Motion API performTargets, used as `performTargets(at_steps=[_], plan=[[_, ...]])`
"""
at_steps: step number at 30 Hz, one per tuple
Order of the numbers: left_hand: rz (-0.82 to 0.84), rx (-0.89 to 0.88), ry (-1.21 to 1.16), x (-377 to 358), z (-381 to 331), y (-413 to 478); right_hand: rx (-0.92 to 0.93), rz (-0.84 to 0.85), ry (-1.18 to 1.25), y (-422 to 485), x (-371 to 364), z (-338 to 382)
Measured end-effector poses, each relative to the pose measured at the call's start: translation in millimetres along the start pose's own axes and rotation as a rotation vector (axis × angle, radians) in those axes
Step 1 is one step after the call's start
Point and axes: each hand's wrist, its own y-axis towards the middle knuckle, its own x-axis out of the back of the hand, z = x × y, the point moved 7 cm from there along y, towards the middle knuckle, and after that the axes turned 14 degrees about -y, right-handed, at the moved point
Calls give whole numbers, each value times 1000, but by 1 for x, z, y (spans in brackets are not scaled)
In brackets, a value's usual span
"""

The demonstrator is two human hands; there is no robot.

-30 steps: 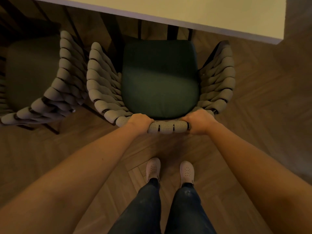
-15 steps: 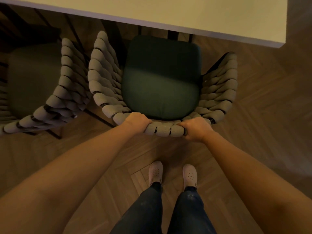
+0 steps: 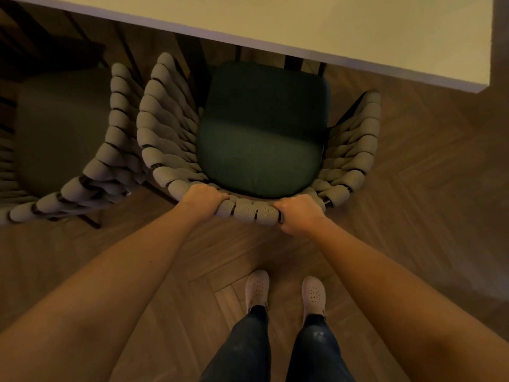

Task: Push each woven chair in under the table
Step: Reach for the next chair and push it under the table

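A woven chair (image 3: pixel 168 128) with thick grey bands and a dark green seat cushion (image 3: pixel 261 133) stands in front of me, facing the pale table (image 3: pixel 358 31). The cushion's front edge lies in the table's shadow, just under its near edge. My left hand (image 3: pixel 202 197) grips the top of the woven backrest left of centre. My right hand (image 3: pixel 298 213) grips the same rail right of centre. A second woven chair (image 3: pixel 110 161) stands close on the left, its seat partly under the table.
Herringbone wood floor (image 3: pixel 427 202) spreads to the right and behind the chair. My two feet (image 3: pixel 283 293) in pale shoes stand just behind the backrest. Dark table legs (image 3: pixel 292 63) show beneath the tabletop. The table's corner (image 3: pixel 479 86) ends at the upper right.
The chair has slid forward toward the table, its cushion front now in the table's shadow. Both hands kept their grip on the backrest, and my feet stepped after it.
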Motion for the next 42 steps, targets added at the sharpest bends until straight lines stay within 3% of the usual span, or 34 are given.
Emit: performTargets(at_steps=[14,37,42], plan=[[-33,12,8,39,20,35,1,0,-29,45,20,-30],[-4,282,48,30,54,41,53,-43,39,69,22,-20],[-83,307,-25,29,54,35,51,98,80,73,22,-20]])
